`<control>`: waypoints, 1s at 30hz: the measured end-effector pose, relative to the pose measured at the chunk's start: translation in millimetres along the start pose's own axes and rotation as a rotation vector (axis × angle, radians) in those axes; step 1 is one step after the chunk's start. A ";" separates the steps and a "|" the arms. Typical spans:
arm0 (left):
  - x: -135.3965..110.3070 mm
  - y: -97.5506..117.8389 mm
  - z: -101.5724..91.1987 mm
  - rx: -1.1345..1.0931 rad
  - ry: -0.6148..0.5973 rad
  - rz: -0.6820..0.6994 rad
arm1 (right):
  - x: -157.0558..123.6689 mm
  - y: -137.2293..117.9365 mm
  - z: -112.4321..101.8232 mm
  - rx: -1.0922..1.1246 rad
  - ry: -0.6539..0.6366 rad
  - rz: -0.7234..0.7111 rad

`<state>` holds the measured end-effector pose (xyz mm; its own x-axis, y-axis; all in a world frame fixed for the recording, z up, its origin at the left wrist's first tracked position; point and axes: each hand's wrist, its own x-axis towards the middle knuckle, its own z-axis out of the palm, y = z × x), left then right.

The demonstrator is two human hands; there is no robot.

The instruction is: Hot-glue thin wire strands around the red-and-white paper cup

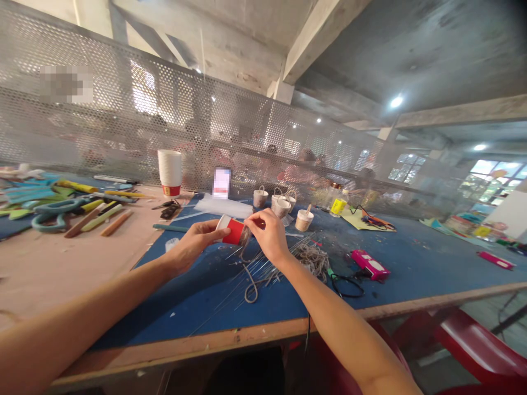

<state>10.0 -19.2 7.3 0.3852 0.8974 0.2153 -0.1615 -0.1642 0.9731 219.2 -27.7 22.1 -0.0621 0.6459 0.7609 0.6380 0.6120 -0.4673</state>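
My left hand point(201, 236) is wrapped round a red and white paper cup point(233, 231), which is tipped on its side with its base toward the right. Grey-brown cord point(246, 237) is wound about the cup's base end. At that end my right hand point(267, 230) pinches, its thumb and forefinger pressed together on the cord. From the cup the loose cord trails down to a loop on the blue table mat point(185, 307). A tangled heap of the same cord point(313, 260) lies to the right, beside scattered thin wires point(267, 269).
Behind my hands stand several small cord-wrapped cups point(282, 207), a phone point(221, 182) and a yellow-labelled bottle point(338, 204). A stack of paper cups point(169, 173) rises at left, near scissors point(57, 213) and sticks. A pink device point(370, 265) lies right; a perforated screen point(230, 120) borders the table.
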 end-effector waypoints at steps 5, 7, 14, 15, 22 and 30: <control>-2.1 4.4 2.9 0.027 0.005 0.011 | -0.4 2.9 0.9 0.003 -0.002 -0.004; -1.8 4.5 2.9 0.030 0.003 0.020 | -0.3 3.0 1.0 0.005 -0.004 0.000; -1.1 1.1 0.7 0.029 -0.013 0.024 | -0.2 1.3 0.1 0.011 -0.002 0.004; -1.0 0.5 0.3 0.028 -0.015 0.025 | -0.3 1.3 0.1 0.013 -0.004 0.006; -1.3 0.4 -0.7 0.053 -0.031 0.038 | 0.4 1.7 0.7 0.011 -0.023 0.027; -2.3 1.5 -0.4 0.054 -0.041 0.035 | -0.2 4.8 1.4 -0.006 -0.026 0.017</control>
<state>8.5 -21.4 8.2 0.4173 0.8735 0.2509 -0.1265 -0.2176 0.9678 221.3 -24.3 19.1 -0.0714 0.6677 0.7410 0.6440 0.5981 -0.4770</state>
